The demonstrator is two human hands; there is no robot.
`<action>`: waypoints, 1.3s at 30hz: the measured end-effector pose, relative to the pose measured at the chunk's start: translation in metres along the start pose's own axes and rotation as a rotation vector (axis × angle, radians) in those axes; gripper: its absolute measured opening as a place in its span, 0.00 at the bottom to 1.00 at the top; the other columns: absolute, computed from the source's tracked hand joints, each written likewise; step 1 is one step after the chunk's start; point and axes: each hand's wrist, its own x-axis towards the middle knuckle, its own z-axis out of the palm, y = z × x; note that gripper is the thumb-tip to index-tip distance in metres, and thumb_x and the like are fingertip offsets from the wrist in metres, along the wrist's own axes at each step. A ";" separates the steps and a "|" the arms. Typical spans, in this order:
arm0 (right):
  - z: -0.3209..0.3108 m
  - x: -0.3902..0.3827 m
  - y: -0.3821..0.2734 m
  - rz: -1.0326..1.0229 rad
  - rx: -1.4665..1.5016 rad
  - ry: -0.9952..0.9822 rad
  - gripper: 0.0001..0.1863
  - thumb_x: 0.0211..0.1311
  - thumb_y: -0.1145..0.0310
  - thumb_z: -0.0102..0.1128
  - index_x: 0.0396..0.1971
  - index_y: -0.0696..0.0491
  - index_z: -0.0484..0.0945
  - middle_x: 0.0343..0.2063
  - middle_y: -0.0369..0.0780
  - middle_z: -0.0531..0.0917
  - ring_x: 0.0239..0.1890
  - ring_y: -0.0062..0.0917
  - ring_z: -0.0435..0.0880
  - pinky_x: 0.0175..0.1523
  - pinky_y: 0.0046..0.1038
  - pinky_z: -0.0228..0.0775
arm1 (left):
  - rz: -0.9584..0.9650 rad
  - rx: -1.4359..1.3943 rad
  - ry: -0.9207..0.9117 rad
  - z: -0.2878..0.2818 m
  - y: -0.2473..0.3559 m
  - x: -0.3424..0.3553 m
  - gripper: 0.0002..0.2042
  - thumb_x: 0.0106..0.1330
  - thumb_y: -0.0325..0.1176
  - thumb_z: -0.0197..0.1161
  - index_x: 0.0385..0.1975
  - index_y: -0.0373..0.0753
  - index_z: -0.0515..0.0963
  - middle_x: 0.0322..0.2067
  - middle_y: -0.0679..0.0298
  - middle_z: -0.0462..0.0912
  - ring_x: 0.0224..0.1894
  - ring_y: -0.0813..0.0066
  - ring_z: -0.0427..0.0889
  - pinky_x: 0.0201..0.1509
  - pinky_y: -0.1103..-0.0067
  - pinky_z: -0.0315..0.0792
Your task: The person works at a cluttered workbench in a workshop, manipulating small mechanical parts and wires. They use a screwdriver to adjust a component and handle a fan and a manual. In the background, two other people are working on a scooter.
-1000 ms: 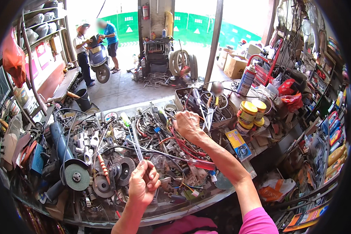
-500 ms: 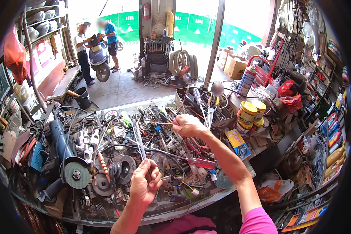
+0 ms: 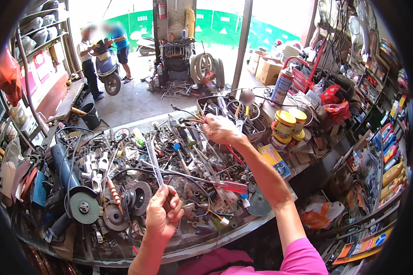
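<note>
From my station I observe the worktop (image 3: 236, 236) strewn with metal parts (image 3: 94, 172), a scooter (image 3: 107, 68) beyond. Left hand (image 3: 164, 211) pinches a tool (image 3: 154, 162) above them — slim, silvery, tilted; right hand (image 3: 222, 129) pinches wires (image 3: 198, 120).

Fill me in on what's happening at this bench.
A person's left hand holds a long, thin, silvery strip that points away over the bench. The right hand grips a few thin cables above the clutter of metal parts. An angle grinder lies to the left, untouched. Beyond, a person in a blue shirt and another in white stand at a scooter.
</note>
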 end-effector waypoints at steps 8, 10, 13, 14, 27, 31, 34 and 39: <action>0.025 -0.011 -0.031 -0.028 -0.183 -0.040 0.11 0.58 0.67 0.56 0.31 0.58 0.83 0.31 0.51 0.86 0.38 0.44 0.87 0.44 0.41 0.80 | 0.005 0.007 0.023 0.001 0.001 -0.001 0.12 0.79 0.40 0.47 0.36 0.40 0.70 0.19 0.68 0.66 0.13 0.83 0.57 0.15 0.83 0.52; 0.028 -0.013 -0.043 -0.001 -0.226 -0.085 0.11 0.57 0.69 0.57 0.31 0.60 0.85 0.32 0.51 0.87 0.38 0.42 0.89 0.42 0.39 0.81 | 0.007 0.006 0.027 0.000 0.002 -0.002 0.12 0.79 0.40 0.46 0.36 0.40 0.70 0.20 0.68 0.66 0.13 0.83 0.57 0.15 0.84 0.52; 0.026 -0.025 -0.054 -0.001 -0.293 -0.141 0.10 0.57 0.71 0.57 0.33 0.58 0.86 0.32 0.50 0.87 0.38 0.41 0.89 0.42 0.39 0.81 | 0.001 0.015 0.011 0.000 0.001 -0.001 0.12 0.79 0.40 0.46 0.37 0.40 0.71 0.20 0.68 0.66 0.13 0.83 0.57 0.15 0.84 0.53; 0.028 -0.028 -0.054 -0.007 -0.314 -0.156 0.10 0.57 0.71 0.58 0.33 0.58 0.86 0.32 0.50 0.87 0.39 0.41 0.89 0.42 0.39 0.81 | -0.001 0.012 0.012 0.000 0.001 -0.001 0.12 0.79 0.40 0.46 0.37 0.40 0.71 0.20 0.68 0.66 0.13 0.83 0.57 0.15 0.84 0.53; 0.017 -0.040 -0.041 -0.180 -0.289 0.063 0.14 0.63 0.71 0.60 0.46 0.57 0.72 0.45 0.48 0.73 0.46 0.42 0.82 0.43 0.44 0.74 | 0.018 -0.027 -0.010 -0.002 0.003 -0.003 0.11 0.77 0.38 0.50 0.36 0.38 0.73 0.20 0.67 0.68 0.13 0.83 0.59 0.15 0.84 0.52; 0.024 -0.043 -0.036 -0.321 -0.309 0.157 0.14 0.54 0.78 0.62 0.42 0.55 0.75 0.46 0.47 0.70 0.46 0.43 0.81 0.43 0.42 0.76 | 0.012 -0.042 -0.028 -0.002 0.003 -0.002 0.11 0.77 0.38 0.51 0.36 0.38 0.73 0.20 0.67 0.68 0.14 0.83 0.60 0.15 0.84 0.52; 0.032 -0.045 -0.031 -0.413 -0.339 0.195 0.14 0.50 0.79 0.61 0.39 0.55 0.77 0.45 0.47 0.72 0.46 0.40 0.80 0.44 0.40 0.76 | 0.004 -0.029 -0.009 0.000 0.002 0.000 0.12 0.78 0.39 0.50 0.36 0.38 0.73 0.20 0.67 0.68 0.14 0.83 0.59 0.15 0.84 0.52; 0.029 -0.053 -0.048 -0.436 -0.245 0.204 0.07 0.54 0.76 0.59 0.33 0.55 0.81 0.43 0.46 0.76 0.46 0.41 0.78 0.50 0.42 0.72 | 0.040 -0.025 -0.014 -0.002 0.003 -0.003 0.11 0.78 0.38 0.50 0.36 0.38 0.73 0.20 0.66 0.69 0.14 0.83 0.60 0.15 0.85 0.53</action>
